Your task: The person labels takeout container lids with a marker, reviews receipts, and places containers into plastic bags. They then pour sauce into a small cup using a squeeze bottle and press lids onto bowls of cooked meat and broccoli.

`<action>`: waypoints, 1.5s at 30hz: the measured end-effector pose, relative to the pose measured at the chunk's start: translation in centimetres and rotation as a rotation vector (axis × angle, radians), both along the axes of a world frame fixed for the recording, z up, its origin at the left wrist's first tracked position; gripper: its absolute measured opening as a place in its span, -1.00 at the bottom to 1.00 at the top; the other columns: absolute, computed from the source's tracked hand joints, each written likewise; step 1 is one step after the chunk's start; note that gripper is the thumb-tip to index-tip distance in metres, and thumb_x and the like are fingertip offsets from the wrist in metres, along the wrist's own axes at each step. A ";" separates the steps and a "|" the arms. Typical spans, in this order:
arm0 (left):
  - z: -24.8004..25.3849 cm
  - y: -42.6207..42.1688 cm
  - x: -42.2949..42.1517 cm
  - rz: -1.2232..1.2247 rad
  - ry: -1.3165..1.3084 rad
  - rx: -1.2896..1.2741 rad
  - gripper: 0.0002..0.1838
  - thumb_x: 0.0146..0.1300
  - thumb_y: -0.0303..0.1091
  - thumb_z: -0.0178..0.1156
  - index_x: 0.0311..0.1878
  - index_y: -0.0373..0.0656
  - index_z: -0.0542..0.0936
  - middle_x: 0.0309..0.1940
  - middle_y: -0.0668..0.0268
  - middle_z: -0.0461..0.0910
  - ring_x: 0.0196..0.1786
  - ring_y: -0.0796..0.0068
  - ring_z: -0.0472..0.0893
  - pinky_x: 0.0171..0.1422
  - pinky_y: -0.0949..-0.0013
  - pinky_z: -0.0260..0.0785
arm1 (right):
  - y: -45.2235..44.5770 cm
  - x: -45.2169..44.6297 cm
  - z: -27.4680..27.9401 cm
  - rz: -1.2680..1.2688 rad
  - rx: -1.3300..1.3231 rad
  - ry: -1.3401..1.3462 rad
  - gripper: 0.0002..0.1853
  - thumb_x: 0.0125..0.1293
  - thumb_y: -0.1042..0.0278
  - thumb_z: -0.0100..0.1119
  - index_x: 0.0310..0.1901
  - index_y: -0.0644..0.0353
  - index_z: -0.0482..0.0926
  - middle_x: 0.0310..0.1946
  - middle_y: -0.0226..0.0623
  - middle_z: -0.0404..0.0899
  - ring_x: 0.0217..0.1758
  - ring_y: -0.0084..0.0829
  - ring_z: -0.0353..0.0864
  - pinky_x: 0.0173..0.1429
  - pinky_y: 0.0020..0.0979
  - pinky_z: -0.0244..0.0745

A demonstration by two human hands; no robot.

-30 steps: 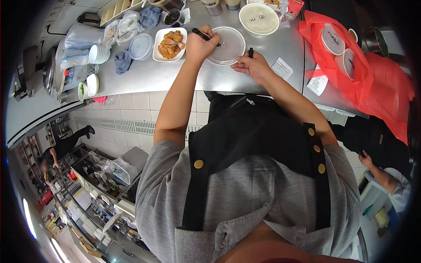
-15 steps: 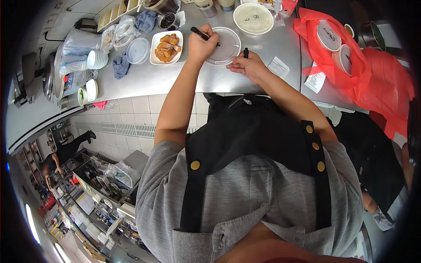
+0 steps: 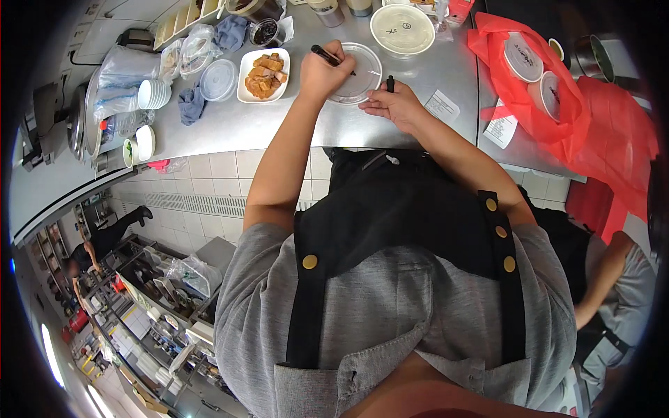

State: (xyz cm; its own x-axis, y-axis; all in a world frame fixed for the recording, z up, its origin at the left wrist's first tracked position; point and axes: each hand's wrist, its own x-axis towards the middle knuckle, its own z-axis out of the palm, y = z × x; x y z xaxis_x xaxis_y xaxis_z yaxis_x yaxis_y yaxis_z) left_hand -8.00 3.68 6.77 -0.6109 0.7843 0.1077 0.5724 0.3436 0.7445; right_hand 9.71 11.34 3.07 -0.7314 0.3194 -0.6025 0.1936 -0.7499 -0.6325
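My left hand (image 3: 323, 75) is closed around a black marker (image 3: 325, 55), its tip down at a round clear plastic lid (image 3: 367, 70) on the steel counter. Small writing shows near the lid's front rim. My right hand (image 3: 397, 106) rests at the lid's right front edge, with a black marker cap (image 3: 390, 84) sticking up between its fingers. Left of the lid stands a square white dish (image 3: 245, 89) of browned, sliced food (image 3: 265, 75). Behind and to the right sits a round lidded tub (image 3: 402, 30) with marks written on top.
A printed slip (image 3: 442, 106) lies right of my right hand. Farther right, a red plastic bag (image 3: 498, 35) surrounds lidded tubs (image 3: 523, 57). Stacked white cups (image 3: 155, 94), a blue cloth (image 3: 190, 106) and another clear lid (image 3: 219, 80) are at left. A co-worker's arm (image 3: 605, 279) shows at lower right.
My left hand and the marker have shifted slightly right over the lid. My right hand has stayed in place. The co-worker at lower right has changed position, and an arm now shows.
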 end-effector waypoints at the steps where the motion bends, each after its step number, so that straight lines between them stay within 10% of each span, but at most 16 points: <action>1: -0.2 0.0 -0.1 0.004 -0.001 0.001 -0.68 0.04 -0.21 0.35 -0.55 -0.20 0.45 -0.70 0.26 0.49 -0.60 0.39 0.48 -0.41 0.31 0.35 | 0.0 0.1 0.2 -0.009 0.007 0.004 -0.73 0.32 0.52 0.29 -0.31 0.12 0.31 -0.26 -0.12 0.63 -0.13 -0.13 0.77 0.01 -0.23 0.75; 19: 0.1 0.7 1.0 -0.066 -0.054 0.008 -0.71 0.07 -0.17 0.31 -0.50 -0.14 0.45 -0.66 0.21 0.52 -0.55 0.16 0.52 -0.39 0.18 0.35 | 0.9 0.2 -0.9 -0.009 -0.015 0.031 -0.60 0.24 0.63 0.33 -0.25 0.07 0.22 -0.18 -0.03 0.66 -0.09 -0.07 0.76 0.05 -0.17 0.71; 21: 0.2 0.7 1.2 -0.076 0.005 0.009 -0.68 0.12 -0.25 0.31 -0.54 -0.20 0.40 -0.70 0.33 0.39 -0.58 0.53 0.33 -0.44 0.33 0.25 | 0.9 0.2 -0.9 -0.001 -0.018 0.033 -0.61 0.24 0.63 0.32 -0.25 0.07 0.22 -0.18 -0.03 0.66 -0.08 -0.07 0.76 0.06 -0.16 0.71; 25: 0.0 0.8 1.4 -0.034 -0.082 0.097 -0.67 0.12 -0.25 0.32 -0.54 -0.20 0.39 -0.70 0.32 0.39 -0.58 0.54 0.32 -0.44 0.33 0.25 | 0.9 0.1 -0.9 -0.003 -0.014 0.035 -0.63 0.25 0.62 0.32 -0.26 0.08 0.24 -0.18 -0.03 0.66 -0.07 -0.07 0.76 0.07 -0.16 0.70; 27: 0.0 0.8 1.3 -0.047 0.021 -0.017 -0.72 0.08 -0.18 0.32 -0.51 -0.14 0.47 -0.67 0.25 0.52 -0.57 0.25 0.52 -0.41 0.23 0.36 | 0.9 0.2 -0.8 -0.007 -0.013 0.027 -0.63 0.25 0.61 0.32 -0.26 0.08 0.24 -0.18 -0.03 0.66 -0.07 -0.08 0.75 0.07 -0.17 0.71; 45: -0.2 1.0 1.6 -0.033 -0.050 -0.003 -0.70 0.06 -0.13 0.31 -0.52 -0.12 0.48 -0.65 0.26 0.55 -0.55 0.21 0.54 -0.39 0.20 0.37 | 0.9 0.2 -0.4 -0.002 0.003 0.012 -0.64 0.25 0.61 0.32 -0.28 0.09 0.25 -0.18 -0.04 0.66 -0.08 -0.07 0.76 0.05 -0.18 0.71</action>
